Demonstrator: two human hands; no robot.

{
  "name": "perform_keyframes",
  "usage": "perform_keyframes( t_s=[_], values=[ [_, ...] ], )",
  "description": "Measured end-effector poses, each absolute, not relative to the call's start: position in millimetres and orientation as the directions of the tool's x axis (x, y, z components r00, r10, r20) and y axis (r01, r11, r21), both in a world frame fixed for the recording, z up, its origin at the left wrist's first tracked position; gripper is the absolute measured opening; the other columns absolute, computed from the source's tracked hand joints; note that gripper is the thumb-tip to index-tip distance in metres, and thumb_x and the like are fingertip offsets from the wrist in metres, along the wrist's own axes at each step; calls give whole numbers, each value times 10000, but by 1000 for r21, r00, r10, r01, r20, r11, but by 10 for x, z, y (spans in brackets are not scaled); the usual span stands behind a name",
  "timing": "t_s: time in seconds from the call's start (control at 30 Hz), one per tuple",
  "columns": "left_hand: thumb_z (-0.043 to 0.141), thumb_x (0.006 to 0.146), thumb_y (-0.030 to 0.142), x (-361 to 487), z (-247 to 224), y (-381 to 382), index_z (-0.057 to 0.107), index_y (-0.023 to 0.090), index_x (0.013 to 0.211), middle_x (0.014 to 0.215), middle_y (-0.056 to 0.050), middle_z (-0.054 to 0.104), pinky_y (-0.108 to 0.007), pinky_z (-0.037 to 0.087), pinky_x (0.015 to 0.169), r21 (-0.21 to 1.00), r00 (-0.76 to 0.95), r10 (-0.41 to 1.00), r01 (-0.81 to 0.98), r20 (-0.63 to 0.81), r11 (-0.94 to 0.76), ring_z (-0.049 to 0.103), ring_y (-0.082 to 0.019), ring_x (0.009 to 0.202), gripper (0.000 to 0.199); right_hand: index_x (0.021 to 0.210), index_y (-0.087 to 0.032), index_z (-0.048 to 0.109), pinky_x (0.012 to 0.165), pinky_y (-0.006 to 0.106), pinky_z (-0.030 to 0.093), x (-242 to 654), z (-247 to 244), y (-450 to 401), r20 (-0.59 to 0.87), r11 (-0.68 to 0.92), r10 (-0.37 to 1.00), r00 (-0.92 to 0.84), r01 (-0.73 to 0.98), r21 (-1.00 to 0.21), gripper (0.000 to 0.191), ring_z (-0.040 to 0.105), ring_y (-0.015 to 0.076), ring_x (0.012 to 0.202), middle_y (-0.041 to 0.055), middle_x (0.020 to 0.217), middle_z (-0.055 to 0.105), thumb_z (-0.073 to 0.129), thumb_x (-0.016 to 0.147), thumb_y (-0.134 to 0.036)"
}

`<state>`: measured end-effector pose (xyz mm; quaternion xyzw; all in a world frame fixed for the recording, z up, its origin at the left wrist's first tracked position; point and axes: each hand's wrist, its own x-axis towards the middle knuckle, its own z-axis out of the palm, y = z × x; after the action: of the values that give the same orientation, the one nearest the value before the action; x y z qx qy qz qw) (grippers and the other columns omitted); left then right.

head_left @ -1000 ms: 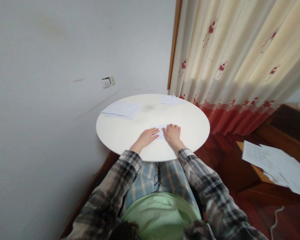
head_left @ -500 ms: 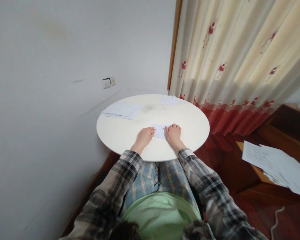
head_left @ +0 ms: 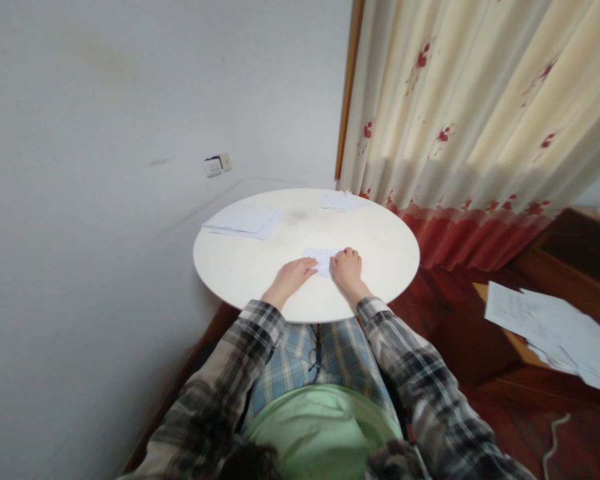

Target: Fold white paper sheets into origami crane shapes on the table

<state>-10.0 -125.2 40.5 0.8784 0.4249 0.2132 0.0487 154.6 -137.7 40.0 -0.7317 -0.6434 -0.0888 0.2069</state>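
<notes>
A small piece of white paper [head_left: 323,261] lies on the round white table [head_left: 240,273], near its front edge. My left hand [head_left: 294,275] rests at the paper's left side, with its fingers apart and their tips on the sheet. At the right side, the curled fingers of my right hand [head_left: 347,269] press on the paper. Part of the sheet is hidden beneath the hands.
Larger white sheets [head_left: 243,221] lie on the table's left side, and small paper pieces [head_left: 339,201] at its back edge. Curtains [head_left: 445,133] hang behind. More papers [head_left: 555,327] lie on wooden furniture at the right. A wall is at the left.
My left hand has slid slightly right over the paper, and its fingers have spread. My right hand has stayed nearly in place.
</notes>
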Motion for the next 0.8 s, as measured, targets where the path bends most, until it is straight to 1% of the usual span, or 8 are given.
perform_keyframes(
  t_s=[0.13,0.3,0.43,0.53,0.63,0.73,0.8],
  values=[
    [412,858,233,-108,381,-1237,608,191,1098,1187,-47,586,-293,371,959,297,522,784,731,335,-614,532,-174,1101,313,950,-94,594,788,345,356,1566,390,-1357,413,-74,893,176,965,-250,286,465,257,961,159,1019,550,409,847,-287],
    [405,824,157,-117,360,-1234,600,187,1109,1167,-69,598,-330,387,943,324,495,791,729,360,-603,552,-208,1070,347,950,-103,573,801,337,341,1586,383,-1322,502,-30,832,236,923,-385,246,467,240,944,140,1014,547,401,840,-240],
    [378,805,102,-134,357,-1219,568,180,1156,1147,-74,610,-336,388,942,370,398,841,767,367,-524,565,-214,1039,406,927,-108,564,801,338,334,1598,413,-1324,539,9,795,277,884,-467,220,474,235,913,126,961,556,389,825,-194],
    [347,812,86,-150,372,-1219,537,186,1188,1185,-62,586,-331,381,955,443,307,858,755,412,-483,545,-205,1064,433,909,-120,550,805,334,332,1607,426,-1340,569,24,762,309,865,-502,217,473,227,904,117,950,552,357,826,-170],
    [323,826,100,-168,391,-1224,527,190,1183,1181,-56,582,-341,378,958,538,209,846,691,490,-482,530,-205,1073,422,947,-121,523,825,327,335,1625,397,-1334,607,70,727,321,845,-530,219,463,219,939,115,980,543,350,817,-156],
    [322,847,153,-180,375,-1191,532,178,1154,1110,-68,607,-345,400,926,640,93,837,600,540,-480,548,-208,1027,374,999,-106,501,847,328,347,1651,336,-1292,589,129,747,308,802,-584,242,464,215,976,122,999,548,374,802,-163],
    [348,850,197,-172,342,-1140,535,162,1130,1074,-81,617,-349,426,892,742,19,857,491,515,-457,566,-207,984,339,1026,-109,494,856,333,361,1666,297,-1260,553,170,784,282,759,-629,256,483,211,982,126,1017,558,388,812,-200]
  ],
)
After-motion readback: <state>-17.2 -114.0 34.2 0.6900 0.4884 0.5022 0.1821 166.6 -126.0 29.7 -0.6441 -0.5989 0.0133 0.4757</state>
